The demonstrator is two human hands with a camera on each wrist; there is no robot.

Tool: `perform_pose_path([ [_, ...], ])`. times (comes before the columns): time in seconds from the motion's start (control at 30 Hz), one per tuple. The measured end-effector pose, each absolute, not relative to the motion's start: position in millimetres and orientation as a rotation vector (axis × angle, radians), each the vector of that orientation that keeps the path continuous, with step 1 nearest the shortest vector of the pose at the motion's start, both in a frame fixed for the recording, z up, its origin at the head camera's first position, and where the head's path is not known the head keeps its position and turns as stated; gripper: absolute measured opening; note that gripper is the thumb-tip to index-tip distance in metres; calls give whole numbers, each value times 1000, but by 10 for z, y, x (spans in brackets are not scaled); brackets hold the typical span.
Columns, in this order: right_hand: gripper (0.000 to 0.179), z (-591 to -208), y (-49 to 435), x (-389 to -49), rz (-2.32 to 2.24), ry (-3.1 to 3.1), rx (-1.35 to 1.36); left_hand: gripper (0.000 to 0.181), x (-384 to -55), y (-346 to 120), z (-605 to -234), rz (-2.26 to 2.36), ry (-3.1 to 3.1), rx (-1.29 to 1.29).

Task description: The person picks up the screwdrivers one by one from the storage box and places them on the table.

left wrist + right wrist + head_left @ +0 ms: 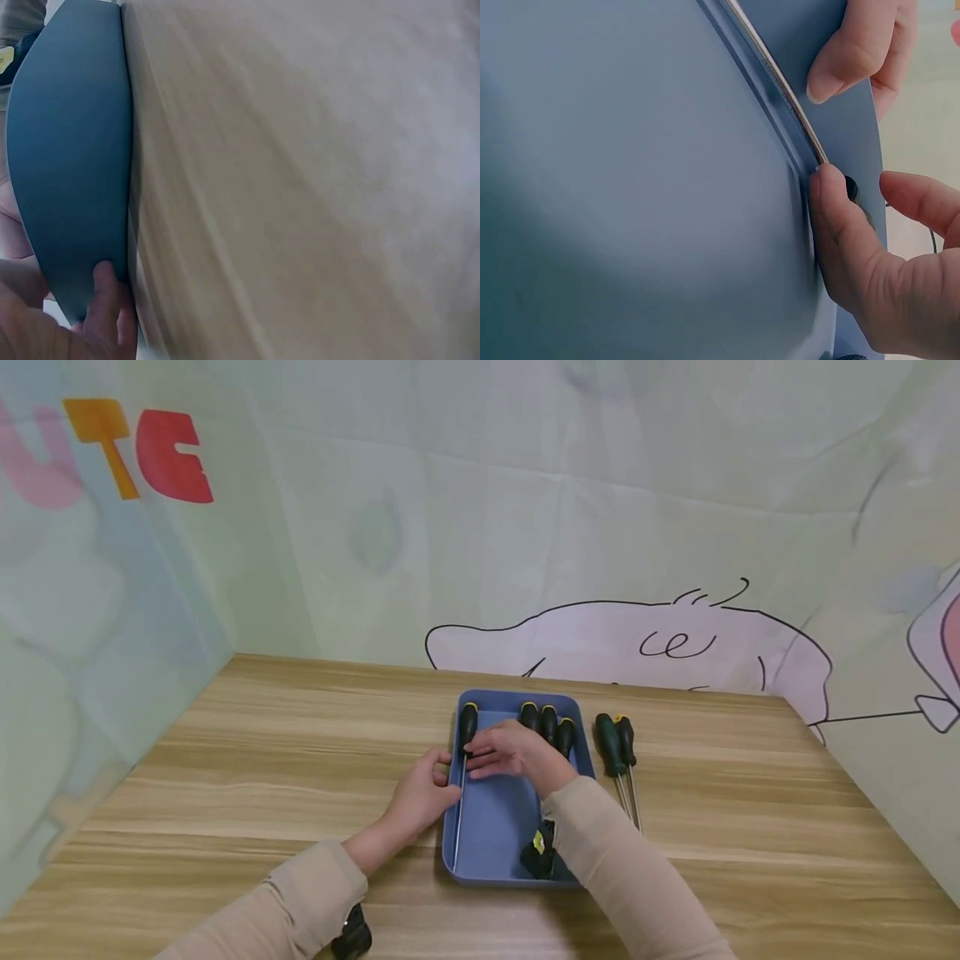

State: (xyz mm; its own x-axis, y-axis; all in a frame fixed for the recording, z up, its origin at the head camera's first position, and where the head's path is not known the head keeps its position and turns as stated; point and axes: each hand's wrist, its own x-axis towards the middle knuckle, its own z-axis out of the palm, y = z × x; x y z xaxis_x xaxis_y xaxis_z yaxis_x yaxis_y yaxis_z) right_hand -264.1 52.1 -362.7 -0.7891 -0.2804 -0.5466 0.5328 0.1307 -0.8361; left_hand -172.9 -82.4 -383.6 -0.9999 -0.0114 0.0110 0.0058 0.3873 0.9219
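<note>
Left hand [417, 792]: clamped on tray [495, 822], left edge.
Long screwdriver [468, 721]: inside along that edge, handle in far corner.
Right hand [519, 750]: fingers apart, tips touching this screwdriver.
Screwdriver pair [610, 745]: on worktop [735, 777], beside tray's right edge.

Letters "UTE" [101, 422] on the backdrop [480, 535]

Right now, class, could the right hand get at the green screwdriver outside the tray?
Probably yes: the green screwdriver lies right of the tray with nothing over its handle, though the right hand would first have to leave the black screwdriver at the tray's left side.
</note>
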Motion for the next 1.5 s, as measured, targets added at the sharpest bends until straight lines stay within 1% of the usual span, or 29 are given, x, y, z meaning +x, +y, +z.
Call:
perform_pose_path([
  [0.07,27,-3624,502,-2634,-1727,1805,253,37,-1728,-826,-3837,-1730,-2602,7],
  [0.2,17,-3635,459,-2619,-1717,1826,243,37,-1725,-821,-3847,-1718,-2598,3],
  [0.3,15,-3637,439,-2616,-1705,1840,233,38,-1725,-814,-3856,-1724,-2590,-10],
  [0.47,24,-3635,425,-2627,-1713,1822,240,37,-1735,-817,-3858,-1736,-2584,-10],
  [0.57,32,-3636,411,-2632,-1722,1830,240,37,-1744,-818,-3852,-1729,-2592,-6],
  [0.77,56,-3667,392,-2635,-1720,1843,228,35,-1739,-817,-3843,-1746,-2585,-11],
  [0.87,63,-3682,397,-2635,-1702,1855,212,35,-1733,-814,-3849,-1756,-2575,-13],
  [1.17,59,-3667,415,-2616,-1691,1872,172,35,-1738,-821,-3857,-1740,-2583,-15],
  [1.5,64,-3619,445,-2622,-1727,1832,175,35,-1752,-814,-3858,-1754,-2582,-7],
])
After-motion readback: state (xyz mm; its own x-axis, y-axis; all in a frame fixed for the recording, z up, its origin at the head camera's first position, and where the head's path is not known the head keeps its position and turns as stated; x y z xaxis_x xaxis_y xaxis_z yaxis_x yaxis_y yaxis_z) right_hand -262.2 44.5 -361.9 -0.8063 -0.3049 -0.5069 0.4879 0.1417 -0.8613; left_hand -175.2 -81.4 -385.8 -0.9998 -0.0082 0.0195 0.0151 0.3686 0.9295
